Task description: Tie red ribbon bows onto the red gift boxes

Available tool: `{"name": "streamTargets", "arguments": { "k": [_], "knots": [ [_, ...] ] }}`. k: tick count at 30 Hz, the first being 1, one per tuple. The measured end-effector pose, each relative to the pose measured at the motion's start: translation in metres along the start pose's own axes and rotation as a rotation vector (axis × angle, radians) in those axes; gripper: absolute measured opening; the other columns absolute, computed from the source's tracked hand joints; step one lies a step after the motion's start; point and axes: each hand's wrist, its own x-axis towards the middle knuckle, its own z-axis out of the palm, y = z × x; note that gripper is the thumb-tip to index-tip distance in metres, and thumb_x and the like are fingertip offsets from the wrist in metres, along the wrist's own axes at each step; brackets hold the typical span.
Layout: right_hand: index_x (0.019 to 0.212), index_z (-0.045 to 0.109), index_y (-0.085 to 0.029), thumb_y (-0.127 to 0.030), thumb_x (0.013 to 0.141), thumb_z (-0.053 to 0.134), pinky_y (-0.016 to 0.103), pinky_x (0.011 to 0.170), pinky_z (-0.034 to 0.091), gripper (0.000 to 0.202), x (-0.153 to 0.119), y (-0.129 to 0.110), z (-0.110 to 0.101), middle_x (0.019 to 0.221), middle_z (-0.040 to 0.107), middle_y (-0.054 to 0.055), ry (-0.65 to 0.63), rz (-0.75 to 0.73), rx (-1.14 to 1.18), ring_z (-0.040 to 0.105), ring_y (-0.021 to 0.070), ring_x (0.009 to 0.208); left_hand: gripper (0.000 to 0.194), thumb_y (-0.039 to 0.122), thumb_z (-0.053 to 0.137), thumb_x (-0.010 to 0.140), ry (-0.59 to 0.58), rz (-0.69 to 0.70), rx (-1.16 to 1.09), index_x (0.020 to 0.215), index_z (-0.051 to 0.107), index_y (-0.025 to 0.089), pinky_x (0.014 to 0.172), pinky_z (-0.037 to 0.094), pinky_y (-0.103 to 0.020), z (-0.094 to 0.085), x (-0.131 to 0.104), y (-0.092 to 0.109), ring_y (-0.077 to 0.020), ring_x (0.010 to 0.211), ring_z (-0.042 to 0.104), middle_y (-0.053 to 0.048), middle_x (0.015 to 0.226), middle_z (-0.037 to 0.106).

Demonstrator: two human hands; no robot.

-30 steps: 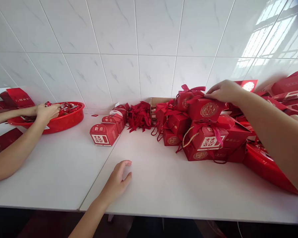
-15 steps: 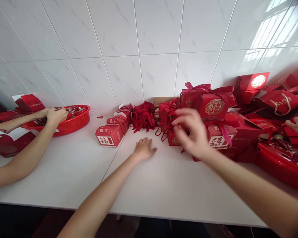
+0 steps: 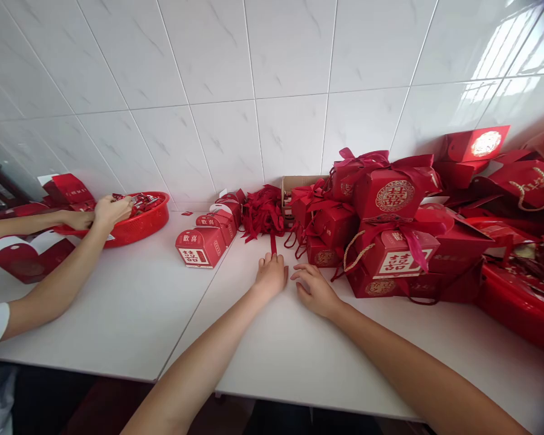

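Observation:
My left hand rests low over the white table, its fingers curled around the end of a red ribbon. That strip runs back toward a tangled heap of red ribbons by the wall. Just right of it, my right hand hovers or rests at the table with bent fingers apart and nothing in them. Small red gift boxes stand in a row to the left of the ribbons. On the right, a pile of ribbon-tied red boxes rises close to my right hand.
At the left a co-worker's hands reach into a red basket of wrapped sweets, near an unfolded red box. Another red basin stands at the right. Behind the ribbons is a cardboard box. A tiled wall backs the table.
My right hand has come down and left from the box pile to beside my left hand. My left hand now has a ribbon strip drawn out of the heap.

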Motion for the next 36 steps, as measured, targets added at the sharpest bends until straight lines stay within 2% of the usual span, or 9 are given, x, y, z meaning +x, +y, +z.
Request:
{"name": "streamTargets", "arguments": {
  "k": [6, 11, 15, 19, 24, 26, 28, 31, 36],
  "knots": [
    [0.09, 0.066, -0.019, -0.002, 0.078, 0.05, 0.046, 0.096, 0.044, 0.026, -0.006, -0.006, -0.003, 0.117, 0.058, 0.011, 0.013, -0.018, 0.046, 0.053, 0.0237, 0.113, 0.028, 0.023, 0.041, 0.089, -0.049, 0.136, 0.003, 0.11, 0.055, 0.012, 0.087, 0.04, -0.045, -0.013, -0.088, 0.02, -0.0331, 0.106, 0.048, -0.017, 0.115, 0.06],
    [0.1, 0.065, -0.02, -0.01, 0.076, 0.058, 0.039, 0.093, 0.047, 0.027, -0.036, -0.045, -0.004, 0.117, 0.062, 0.01, -0.097, -0.18, 0.131, 0.056, 0.0224, 0.111, 0.052, 0.036, 0.056, 0.083, 0.05, 0.253, -0.096, 0.129, 0.045, 0.013, 0.079, 0.048, -0.046, -0.005, -0.178, 0.025, -0.0319, 0.094, 0.055, -0.018, 0.11, 0.062],
    [0.1, 0.067, -0.02, -0.013, 0.082, 0.051, 0.036, 0.092, 0.048, 0.025, -0.063, -0.07, -0.012, 0.108, 0.067, 0.008, -0.289, -0.348, 0.131, 0.061, 0.0204, 0.105, 0.029, 0.032, 0.062, 0.081, 0.147, 0.45, -0.12, 0.106, 0.058, 0.017, 0.069, 0.051, -0.042, -0.004, -0.209, 0.024, -0.0293, 0.081, 0.058, -0.014, 0.092, 0.067],
    [0.117, 0.062, -0.02, -0.028, 0.08, 0.059, 0.042, 0.1, 0.042, 0.038, -0.08, -0.074, -0.024, 0.12, 0.064, 0.009, -0.409, -0.392, 0.101, 0.057, 0.0251, 0.114, 0.009, 0.028, 0.061, 0.08, 0.145, 0.424, -0.346, 0.087, 0.057, 0.023, 0.07, 0.052, -0.035, -0.031, -0.185, -0.001, -0.0232, 0.079, 0.06, -0.006, 0.079, 0.064],
    [0.118, 0.061, -0.021, -0.03, 0.084, 0.061, 0.038, 0.097, 0.046, 0.035, -0.107, -0.079, -0.019, 0.118, 0.066, 0.009, -0.312, -0.414, -0.036, 0.059, 0.0237, 0.112, 0.052, 0.029, 0.065, 0.077, 0.749, -0.092, -0.219, 0.123, 0.044, 0.019, 0.11, 0.028, -0.05, -0.062, -0.096, -0.09, -0.0337, 0.131, 0.036, -0.016, 0.131, 0.047],
    [0.11, 0.064, -0.022, -0.021, 0.088, 0.056, 0.033, 0.091, 0.048, 0.023, -0.12, -0.079, -0.008, 0.108, 0.07, 0.007, -0.161, -0.463, -0.071, 0.062, 0.0205, 0.105, 0.082, 0.035, 0.077, 0.064, 0.824, -0.345, -0.263, 0.132, 0.034, 0.015, 0.112, 0.023, -0.054, -0.065, -0.062, -0.129, -0.0392, 0.138, 0.023, -0.02, 0.142, 0.031],
    [0.099, 0.066, -0.025, -0.023, 0.093, 0.051, 0.031, 0.084, 0.05, 0.016, -0.13, -0.076, 0.002, 0.097, 0.073, 0.004, -0.046, -0.504, -0.055, 0.065, 0.0177, 0.094, 0.106, 0.038, 0.083, 0.055, 0.787, -0.544, -0.428, 0.139, 0.022, 0.014, 0.112, 0.023, -0.056, -0.065, -0.039, -0.159, -0.0407, 0.139, 0.022, -0.024, 0.146, 0.022],
    [0.087, 0.064, -0.026, -0.035, 0.097, 0.044, 0.03, 0.082, 0.05, 0.025, -0.132, -0.072, 0.001, 0.089, 0.073, 0.002, 0.048, -0.531, 0.071, 0.067, 0.0161, 0.084, 0.111, 0.037, 0.083, 0.055, 0.707, -0.613, -0.604, 0.141, 0.017, 0.013, 0.11, 0.029, -0.055, -0.062, -0.029, -0.176, -0.0386, 0.134, 0.033, -0.024, 0.144, 0.027],
    [0.095, 0.061, -0.022, -0.022, 0.093, 0.05, 0.036, 0.097, 0.044, 0.01, -0.095, -0.091, -0.072, 0.081, 0.071, 0.003, -0.114, -0.306, 0.287, 0.067, 0.0173, 0.084, 0.09, 0.033, 0.078, 0.063, 0.546, -0.413, -0.703, 0.137, 0.029, 0.017, 0.103, 0.043, -0.048, -0.051, -0.061, -0.151, -0.0326, 0.126, 0.046, -0.017, 0.138, 0.042]
  ]
}}
